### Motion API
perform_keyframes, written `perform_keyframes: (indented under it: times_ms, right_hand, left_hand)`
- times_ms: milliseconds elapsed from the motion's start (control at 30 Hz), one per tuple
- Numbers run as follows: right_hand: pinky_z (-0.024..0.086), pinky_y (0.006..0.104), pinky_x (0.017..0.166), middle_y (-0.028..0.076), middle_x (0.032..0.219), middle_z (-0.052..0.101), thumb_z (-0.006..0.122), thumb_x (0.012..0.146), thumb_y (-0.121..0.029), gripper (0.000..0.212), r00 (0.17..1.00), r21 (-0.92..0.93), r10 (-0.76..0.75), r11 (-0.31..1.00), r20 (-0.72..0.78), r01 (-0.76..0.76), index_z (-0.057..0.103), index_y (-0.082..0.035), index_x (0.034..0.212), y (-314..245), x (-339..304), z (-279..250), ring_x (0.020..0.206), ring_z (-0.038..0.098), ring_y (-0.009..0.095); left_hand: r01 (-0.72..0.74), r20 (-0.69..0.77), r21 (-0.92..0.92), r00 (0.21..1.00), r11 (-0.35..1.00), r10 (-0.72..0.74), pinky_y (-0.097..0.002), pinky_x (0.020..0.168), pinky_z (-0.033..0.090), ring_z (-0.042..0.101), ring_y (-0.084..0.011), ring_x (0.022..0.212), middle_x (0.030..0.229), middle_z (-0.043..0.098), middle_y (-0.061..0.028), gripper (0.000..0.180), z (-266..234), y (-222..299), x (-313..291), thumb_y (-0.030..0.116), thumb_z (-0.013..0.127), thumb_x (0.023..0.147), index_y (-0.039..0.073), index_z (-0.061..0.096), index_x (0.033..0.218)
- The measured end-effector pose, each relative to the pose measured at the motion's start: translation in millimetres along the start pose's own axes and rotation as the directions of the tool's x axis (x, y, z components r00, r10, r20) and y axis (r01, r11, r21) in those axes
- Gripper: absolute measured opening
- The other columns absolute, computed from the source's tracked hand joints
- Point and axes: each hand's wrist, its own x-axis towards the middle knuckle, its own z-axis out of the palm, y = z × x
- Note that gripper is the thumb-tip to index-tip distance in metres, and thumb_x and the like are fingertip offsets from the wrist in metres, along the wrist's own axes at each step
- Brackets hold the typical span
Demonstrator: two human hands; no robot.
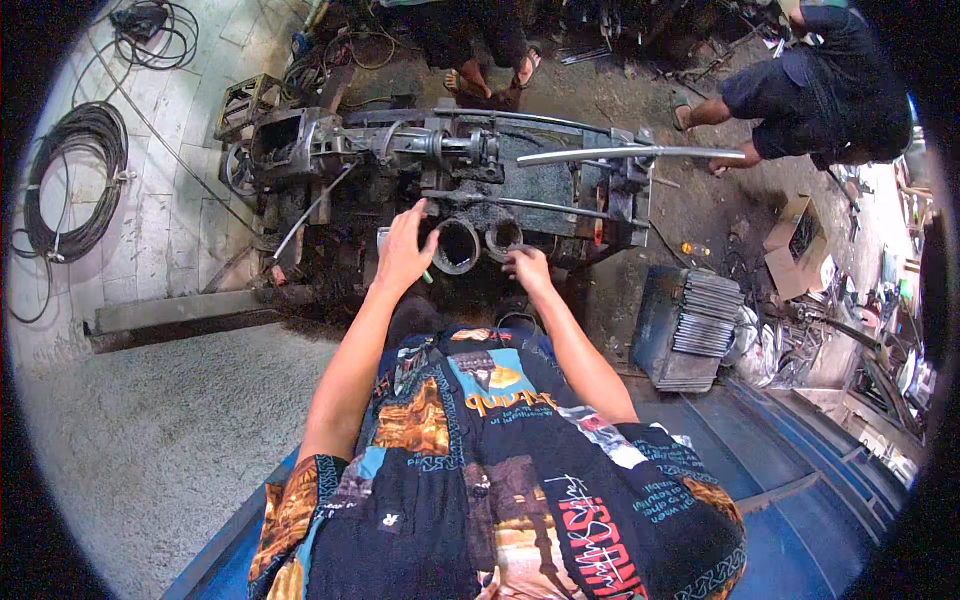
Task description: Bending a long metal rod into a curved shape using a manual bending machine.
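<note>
A dark shirt with patchwork prints (500, 480) lies nearest the camera, worn by the person bending forward. Beyond it, two open-mouthed cylinders stand side by side between the hands, at the near edge of a rail-framed machine: a larger cylinder (458, 269) on the left and a smaller cylinder (491, 246) on the right. They are probably kept there for easy reach.

The left hand (405, 250) is beside the larger one, its grip loose, thumb apart from extended fingers, with nothing visibly clasped. A slim green piece (427, 276) shows just beside the palm. The right hand (528, 268) is curled near the smaller one; whether its grip has closed on anything cannot be told.

The machine (435, 145) carries two long rods, perhaps as guides, and one curved metal bar (630, 154) lies across its right end, presumably rested there to stay off the floor.

Farther right are one block of ridged metal plates (708, 330), too tightly packed to count, and one open cardboard box (795, 268). One large cable coil (38, 190) lies left. Two co-workers are beyond: one at the top (470, 30), one at the right (820, 100).
</note>
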Motion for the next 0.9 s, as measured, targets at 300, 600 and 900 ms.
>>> perform_keyframes:
  times_ms: [300, 600, 900]
  right_hand:
    - [0.048, 0.0269, 0.059, 0.009, 0.09, 0.07, 0.051, 0.095, -0.018, 0.026, 0.96, 0.106, -0.105, 0.991, 0.26, 0.08, 0.064, 0.003, 0.105, -113, -13, 143, 0.071, 0.065, 0.016]
    - [0.052, 0.0405, 0.061, 0.015, 0.09, 0.068, 0.055, 0.094, -0.033, 0.041, 0.974, 0.141, 0.132, 0.977, 0.187, -0.159, 0.058, 0.0, 0.117, -188, -21, 308, 0.074, 0.067, 0.024]
    - [0.031, 0.0301, 0.042, 0.003, 0.067, 0.044, 0.043, 0.087, -0.006, 0.004, 0.992, 0.367, 0.128, 0.922, 0.008, -0.122, 0.046, -0.007, 0.088, -149, 21, 355, 0.047, 0.037, 0.012]
  left_hand:
    - [-0.171, -0.047, -0.078, 0.985, 0.982, 0.167, -0.0413, 0.096, 0.045, 0.055, -0.036, 0.109, 0.117, 0.058, -0.0206, 0.061, -104, 29, 75, 0.022, 0.067, 0.085, -0.002, 0.045, 0.136]
    - [-0.21, -0.177, -0.124, 0.966, 0.97, 0.187, -0.0396, 0.097, 0.045, 0.059, -0.0336, 0.106, 0.113, 0.062, -0.0189, 0.057, -233, -106, 96, 0.02, 0.07, 0.085, 0.0, 0.049, 0.133]
    - [0.237, -0.177, -0.118, 0.951, 0.964, -0.255, -0.0417, 0.087, 0.05, 0.063, -0.0336, 0.1, 0.105, 0.066, -0.0175, 0.034, -246, -313, 48, 0.023, 0.067, 0.087, -0.001, 0.064, 0.112]
